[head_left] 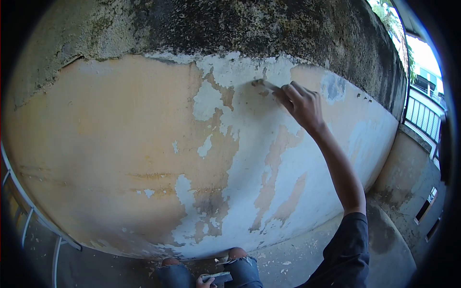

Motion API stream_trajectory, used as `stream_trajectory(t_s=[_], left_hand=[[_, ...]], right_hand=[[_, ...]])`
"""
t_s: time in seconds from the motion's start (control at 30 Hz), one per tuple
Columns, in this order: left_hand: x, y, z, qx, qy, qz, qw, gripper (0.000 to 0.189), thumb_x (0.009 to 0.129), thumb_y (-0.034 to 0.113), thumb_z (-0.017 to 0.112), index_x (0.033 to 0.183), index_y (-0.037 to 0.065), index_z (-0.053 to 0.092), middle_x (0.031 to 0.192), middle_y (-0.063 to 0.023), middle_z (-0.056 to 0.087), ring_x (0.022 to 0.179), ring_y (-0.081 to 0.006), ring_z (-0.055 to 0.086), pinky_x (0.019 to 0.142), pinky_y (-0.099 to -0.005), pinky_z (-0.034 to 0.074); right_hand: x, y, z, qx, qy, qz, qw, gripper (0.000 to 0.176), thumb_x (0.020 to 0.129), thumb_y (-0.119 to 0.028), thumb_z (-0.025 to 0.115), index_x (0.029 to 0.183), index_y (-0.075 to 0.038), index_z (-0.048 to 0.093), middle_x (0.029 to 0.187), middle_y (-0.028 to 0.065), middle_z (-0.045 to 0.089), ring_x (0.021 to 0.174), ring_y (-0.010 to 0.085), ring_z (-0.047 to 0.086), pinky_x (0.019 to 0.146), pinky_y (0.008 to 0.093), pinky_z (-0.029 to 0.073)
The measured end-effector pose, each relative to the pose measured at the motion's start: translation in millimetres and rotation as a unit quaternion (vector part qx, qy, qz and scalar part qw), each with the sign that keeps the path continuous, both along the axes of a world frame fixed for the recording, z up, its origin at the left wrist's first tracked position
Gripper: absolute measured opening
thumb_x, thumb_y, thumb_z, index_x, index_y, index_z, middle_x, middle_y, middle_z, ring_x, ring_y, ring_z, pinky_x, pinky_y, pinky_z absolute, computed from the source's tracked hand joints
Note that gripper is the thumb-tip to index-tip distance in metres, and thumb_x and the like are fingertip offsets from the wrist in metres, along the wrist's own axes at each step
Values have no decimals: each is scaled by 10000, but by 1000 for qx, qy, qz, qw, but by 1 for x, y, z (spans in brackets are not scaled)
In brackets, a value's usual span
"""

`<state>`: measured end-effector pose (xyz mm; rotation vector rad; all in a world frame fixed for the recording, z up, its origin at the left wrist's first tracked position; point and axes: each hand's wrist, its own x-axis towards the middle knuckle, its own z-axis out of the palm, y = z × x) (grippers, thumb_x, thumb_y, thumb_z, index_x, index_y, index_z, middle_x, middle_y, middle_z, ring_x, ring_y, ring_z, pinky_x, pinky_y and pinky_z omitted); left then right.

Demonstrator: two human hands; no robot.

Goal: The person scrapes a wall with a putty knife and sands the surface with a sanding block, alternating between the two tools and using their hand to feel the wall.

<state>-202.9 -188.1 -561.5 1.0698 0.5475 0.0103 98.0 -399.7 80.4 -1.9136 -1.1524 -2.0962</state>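
Your fingers [288,93] of the right hand [301,104] are closed around the handle of a scraper [263,84]. The grip is firm, and the thumb side faces the wall [110,139]. Only the front part of the scraper shows beyond the fingers. Its blade end touches the wall high up, at the edge where the white undercoat [249,120] meets a grey, stained band of bare plaster [230,29].

I judge the scraper to be light and stiff, with a thin blade that can bend a little when it is pressed flat. The handle is the right place to hold it, close to the blade, as your hand does now. The blade edge is probably sharp enough to slip on hard spots.

Around this point the orange paint [96,144] is loose and broken into patches. It looks brittle and dry, so I think it comes off in flakes and not in long strips.

Lower down, your left hand [204,282] is near your knees [242,269] at the bottom border. Its fingers seem to be closed on a second flat tool [219,277], though the picture cuts off most of the hand. Small paint flakes [285,263] lie on the concrete floor [312,240]. A railing [422,117] stands far to the right.
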Motion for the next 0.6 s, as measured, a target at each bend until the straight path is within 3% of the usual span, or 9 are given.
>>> stream_trajectory(t_s=[0.27, 0.33, 0.37, 0.4, 0.47, 0.5, 0.53, 0.57, 0.6], left_hand=[[-3, 0, 20, 1, -27, 22, 999, 209, 932, 82, 676, 1129, 85, 605, 819, -60, 639, 489, -152, 550, 461, -317, 461], [-8, 34, 47, 123, -43, -99, 987, 114, 923, 36, 660, 1024, 86, 641, 825, -46, 615, 499, -140, 528, 468, -296, 440], [-9, 62, 46, 165, -96, -144, 971, 98, 887, -1, 677, 928, 86, 655, 796, -22, 578, 537, -134, 519, 522, -288, 449], [6, 107, -10, 304, -320, -154, 884, 165, 851, -35, 687, 964, 85, 670, 829, -24, 616, 675, -135, 590, 622, -303, 490], [-22, 185, 104, 310, -146, -444, 828, 245, 750, 36, 726, 992, 71, 732, 932, -17, 704, 898, -153, 646, 760, -320, 517], [-35, 214, 99, 349, -192, -466, 790, 240, 723, 114, 739, 956, 55, 742, 894, -25, 718, 847, -183, 665, 748, -326, 520], [-41, 210, 176, 347, -190, -468, 790, 240, 723, 114, 739, 956, 55, 742, 894, -25, 718, 847, -183, 665, 748, -326, 520], [-58, 194, 281, 303, -115, -659, 679, 251, 744, 207, 773, 926, 39, 727, 849, -80, 723, 789, -210, 673, 712, -332, 513], [-76, 180, 310, 295, -100, -699, 643, 281, 750, 265, 784, 892, 33, 716, 802, -101, 700, 743, -227, 661, 675, -348, 503]], right_hand=[[4, -2, 7, -51, -64, 0, 997, 246, 935, -324, 691, 852, -117, 587, 711, 30, 603, 537, 209, 622, 481, 367, 488], [4, -4, 9, -18, -38, -3, 999, 233, 931, -318, 695, 862, -119, 595, 728, 24, 610, 552, 196, 630, 485, 359, 500], [5, -3, 11, 16, -15, -4, 1000, 220, 927, -312, 699, 872, -122, 604, 744, 19, 617, 568, 183, 638, 489, 352, 511], [10, 1, 5, -67, -32, 9, 997, 204, 918, -307, 708, 878, -128, 620, 770, 9, 636, 593, 157, 648, 497, 336, 531], [8, 10, -5, -124, -41, 19, 991, 186, 905, -265, 727, 874, -111, 629, 771, 17, 650, 582, 161, 645, 505, 328, 530], [1, 10, -5, -108, -18, 6, 994, 182, 894, -224, 745, 861, -87, 630, 768, 31, 655, 572, 174, 644, 505, 329, 519], [-5, 10, -1, -38, -4, 11, 999, 174, 896, -220, 741, 863, -92, 628, 763, 30, 649, 568, 175, 639, 505, 328, 520], [-8, 11, 3, 32, 9, 17, 999, 167, 899, -217, 737, 864, -97, 627, 759, 29, 644, 565, 175, 634, 505, 327, 520], [6, 6, -3, -17, 12, 21, 1000, 162, 897, -214, 738, 877, -94, 631, 745, 38, 636, 556, 187, 628, 503, 338, 512]])
